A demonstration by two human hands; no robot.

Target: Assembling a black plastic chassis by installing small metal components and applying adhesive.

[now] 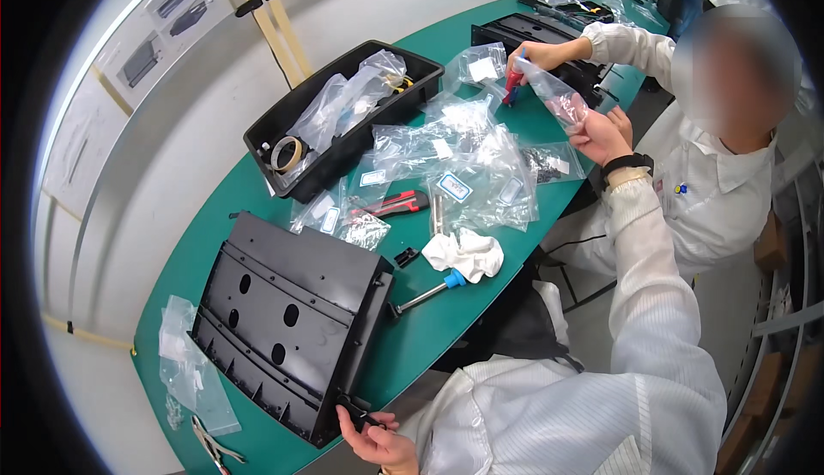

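At the near corner of a black housing panel (pixel 283 316), my left hand (pixel 378 441) has its fingers curled round a small black part (pixel 365 417); whether that part is joined to the panel I cannot tell. My right hand (pixel 605 138), with a black band at the wrist, reaches far across the table and grips the lower end of a clear plastic bag (pixel 554 96). At the bag's other end is a co-worker's hand (pixel 549 53), which also holds a red and blue tool (pixel 515 82) of unclear kind.
Clear bags of small parts (pixel 463 166) lie mid-table beside a red and black utility knife (pixel 396 204). A black bin (pixel 343 114) stands behind. Nearer are a white cloth (pixel 468 254), a blue-handled screwdriver (pixel 429 292) and pliers (pixel 213 447). The co-worker (pixel 712 157) sits at right.
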